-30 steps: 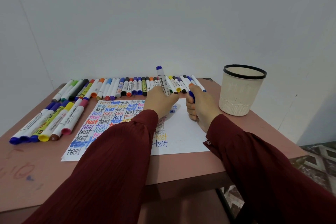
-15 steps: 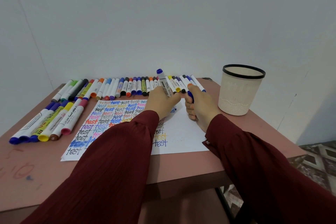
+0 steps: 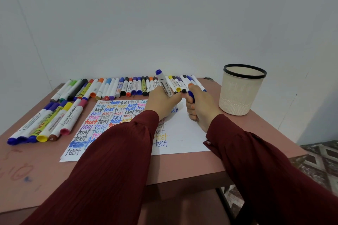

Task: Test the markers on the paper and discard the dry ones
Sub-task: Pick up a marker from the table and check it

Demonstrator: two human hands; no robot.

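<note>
While our left hand [image 3: 162,103] grasps the white marker [image 3: 163,83] nearly upright, blue end upward, its tip is hidden behind the fingers over the paper [image 3: 184,129]. Our right hand [image 3: 200,107], just beside it, is clenched around a blue cap [image 3: 191,95]. Coloured "test" words fill the sheet's left part. A row of markers [image 3: 128,87] lines the far edge of the bench [image 3: 182,168], with thicker markers [image 3: 45,124] at left and a cream bin [image 3: 241,93] at right.
</note>
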